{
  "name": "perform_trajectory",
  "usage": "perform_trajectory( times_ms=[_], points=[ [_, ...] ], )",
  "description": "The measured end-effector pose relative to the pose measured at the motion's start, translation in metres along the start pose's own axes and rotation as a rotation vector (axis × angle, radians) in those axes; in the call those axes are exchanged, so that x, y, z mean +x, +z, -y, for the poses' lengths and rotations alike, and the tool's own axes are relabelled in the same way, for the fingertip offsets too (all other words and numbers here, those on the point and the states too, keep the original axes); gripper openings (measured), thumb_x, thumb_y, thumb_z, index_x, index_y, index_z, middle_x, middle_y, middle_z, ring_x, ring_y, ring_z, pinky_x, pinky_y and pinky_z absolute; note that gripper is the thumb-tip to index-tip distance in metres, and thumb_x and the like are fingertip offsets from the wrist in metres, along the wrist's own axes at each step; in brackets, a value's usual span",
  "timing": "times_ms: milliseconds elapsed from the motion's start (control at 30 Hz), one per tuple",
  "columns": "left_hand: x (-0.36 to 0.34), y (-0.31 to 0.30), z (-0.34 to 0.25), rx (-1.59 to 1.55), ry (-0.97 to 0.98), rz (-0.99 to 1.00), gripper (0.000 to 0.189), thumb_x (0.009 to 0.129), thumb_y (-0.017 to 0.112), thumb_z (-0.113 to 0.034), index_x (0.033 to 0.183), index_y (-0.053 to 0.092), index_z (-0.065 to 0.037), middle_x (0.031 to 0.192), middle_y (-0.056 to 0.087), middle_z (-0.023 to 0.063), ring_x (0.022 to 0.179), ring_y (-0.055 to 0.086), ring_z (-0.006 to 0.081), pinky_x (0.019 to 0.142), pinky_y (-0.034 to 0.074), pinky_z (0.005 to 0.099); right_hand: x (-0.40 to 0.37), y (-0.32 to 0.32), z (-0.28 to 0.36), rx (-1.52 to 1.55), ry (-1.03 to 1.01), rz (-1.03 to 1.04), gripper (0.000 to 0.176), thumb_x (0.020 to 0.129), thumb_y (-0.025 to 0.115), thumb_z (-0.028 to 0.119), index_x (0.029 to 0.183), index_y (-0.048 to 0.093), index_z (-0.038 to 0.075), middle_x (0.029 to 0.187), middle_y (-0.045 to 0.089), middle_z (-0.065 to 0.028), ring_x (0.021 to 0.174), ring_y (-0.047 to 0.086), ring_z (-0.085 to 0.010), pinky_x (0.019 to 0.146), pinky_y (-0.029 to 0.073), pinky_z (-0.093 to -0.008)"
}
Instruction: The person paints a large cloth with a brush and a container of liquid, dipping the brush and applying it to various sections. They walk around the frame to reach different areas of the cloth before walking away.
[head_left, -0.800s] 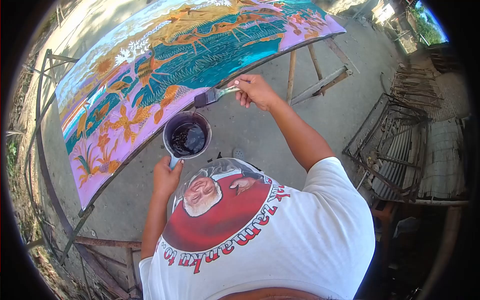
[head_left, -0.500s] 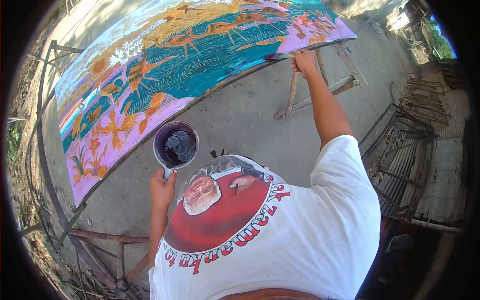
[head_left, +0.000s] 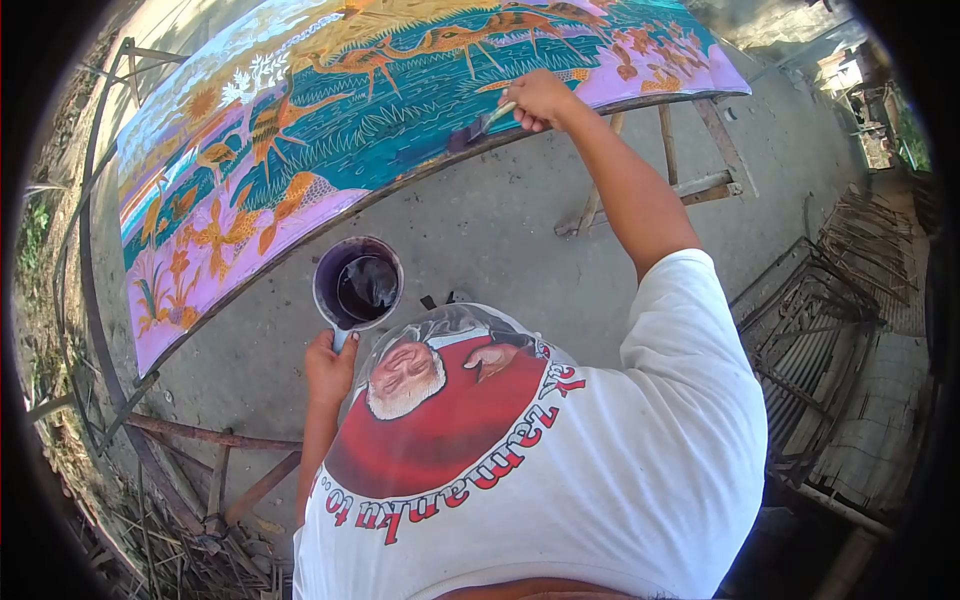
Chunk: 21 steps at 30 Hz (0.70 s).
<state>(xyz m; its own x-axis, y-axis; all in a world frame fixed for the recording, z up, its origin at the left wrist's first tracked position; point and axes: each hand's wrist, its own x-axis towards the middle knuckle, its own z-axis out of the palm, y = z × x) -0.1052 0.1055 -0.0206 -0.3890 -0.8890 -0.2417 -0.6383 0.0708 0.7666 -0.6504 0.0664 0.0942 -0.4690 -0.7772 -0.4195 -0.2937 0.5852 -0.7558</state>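
My right hand (head_left: 541, 100) is closed around the handle of a paintbrush (head_left: 497, 116). The bristles touch the lower edge of a large painted cloth (head_left: 400, 120), on its teal area, where a dark purple patch shows. Orange birds, plants and pink ground cover the rest of the cloth, which is stretched on a frame. My left hand (head_left: 330, 365) grips the pale handle of a dipper (head_left: 318, 285) in front of my belly. Dark purple liquid lies inside the dipper, below its stained rim.
Wooden legs (head_left: 668, 140) hold the cloth's frame above a grey concrete floor (head_left: 480, 220). Wooden and bamboo racks (head_left: 840, 300) stand at the right. Poles (head_left: 215, 440) and dry sticks lie at the lower left.
My right hand has moved left along the cloth's lower edge with the paintbrush. The dark patch there now reaches further left. My left hand holds the dipper nearly where it was.
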Motion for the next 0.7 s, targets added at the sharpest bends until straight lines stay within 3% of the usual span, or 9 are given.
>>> perform_trajectory(
  times_ms=[100,200,233,300,367,433,567,633,700],
  points=[
    [-0.001,0.007,-0.003,-0.052,0.007,-0.007,0.037,0.09,0.075,-0.021,0.07,0.051,-0.001,0.058,0.047,0.0029,0.058,0.039,0.0098,0.05,0.034,0.0345,0.013,-0.079,0.003,-0.346,0.009,-0.102,0.02,0.09,0.059,0.012,0.092,0.075,-0.001,0.069,0.067,-0.0124,0.054,0.065,-0.0201,0.045,0.052,-0.0342],
    [0.002,0.011,-0.004,-0.135,0.05,-0.014,0.038,0.09,0.075,-0.021,0.07,0.05,-0.001,0.058,0.047,0.0033,0.058,0.039,0.0104,0.05,0.035,0.035,0.017,-0.112,0.017,-0.814,0.018,-0.215,0.02,0.093,0.061,0.016,0.093,0.074,0.001,0.069,0.068,-0.0145,0.056,0.068,-0.0259,0.048,0.056,-0.0402],
    [0.002,0.009,-0.006,-0.094,0.045,-0.001,0.037,0.09,0.075,-0.021,0.07,0.05,-0.001,0.058,0.047,0.0036,0.058,0.039,0.0107,0.05,0.035,0.0353,0.014,-0.109,0.016,-0.814,0.022,-0.219,0.02,0.093,0.061,0.016,0.093,0.074,0.001,0.069,0.068,-0.0145,0.056,0.068,-0.0259,0.048,0.056,-0.0402],
    [0.003,0.007,-0.004,-0.053,0.044,0.015,0.037,0.09,0.075,-0.021,0.07,0.051,-0.001,0.059,0.047,0.004,0.059,0.039,0.0109,0.05,0.035,0.0355,0.003,-0.085,0.016,-1.304,-0.365,-0.244,0.016,0.09,0.066,0.015,0.094,0.073,0.002,0.08,0.072,-0.0197,0.076,0.072,-0.0365,0.066,0.059,-0.048],
    [0.007,0.009,0.006,-0.075,0.039,-0.021,0.037,0.09,0.075,-0.021,0.071,0.051,-0.001,0.059,0.047,0.0045,0.059,0.04,0.0111,0.051,0.035,0.0356,-0.027,-0.031,0.026,-1.188,-0.482,-0.209,0.019,0.078,0.067,0.003,0.095,0.075,-0.001,0.092,0.074,-0.0223,0.092,0.072,-0.0395,0.079,0.059,-0.0476],
    [0.012,0.012,0.019,-0.096,0.056,-0.033,0.038,0.09,0.075,-0.022,0.07,0.05,-0.001,0.058,0.047,0.0047,0.059,0.04,0.0112,0.051,0.036,0.0356,-0.042,0.007,0.04,-1.243,-0.509,-0.02,0.019,0.083,0.064,0.005,0.098,0.075,0.001,0.094,0.073,-0.0225,0.095,0.071,-0.0395,0.079,0.058,-0.0482],
    [0.012,0.006,0.01,-0.093,0.041,-0.019,0.04,0.09,0.075,-0.022,0.069,0.048,-0.002,0.058,0.046,0.0046,0.058,0.039,0.0112,0.05,0.035,0.0359,-0.048,0.005,0.061,-0.981,-0.741,-0.035,0.019,0.091,0.061,0.01,0.102,0.073,0.001,0.087,0.074,-0.0188,0.084,0.074,-0.034,0.07,0.06,-0.0446],
    [0.012,0.004,0.013,-0.089,0.051,-0.003,0.04,0.09,0.075,-0.023,0.069,0.048,-0.002,0.058,0.045,0.0043,0.058,0.039,0.011,0.05,0.034,0.036,-0.053,-0.015,0.077,-0.546,-0.294,0.112,0.023,0.098,0.058,0.018,0.104,0.072,0.001,0.08,0.072,-0.014,0.069,0.073,-0.0249,0.059,0.06,-0.0379],
    [0.012,0.001,0.015,-0.091,0.063,0.006,0.041,0.09,0.075,-0.023,0.068,0.047,-0.002,0.058,0.045,0.0041,0.058,0.038,0.0107,0.05,0.034,0.0362,-0.017,-0.047,0.043,-0.577,-0.182,0.081,0.025,0.101,0.056,0.021,0.106,0.072,0.002,0.075,0.07,-0.0107,0.059,0.07,-0.019,0.051,0.058,-0.0327]
  ],
)
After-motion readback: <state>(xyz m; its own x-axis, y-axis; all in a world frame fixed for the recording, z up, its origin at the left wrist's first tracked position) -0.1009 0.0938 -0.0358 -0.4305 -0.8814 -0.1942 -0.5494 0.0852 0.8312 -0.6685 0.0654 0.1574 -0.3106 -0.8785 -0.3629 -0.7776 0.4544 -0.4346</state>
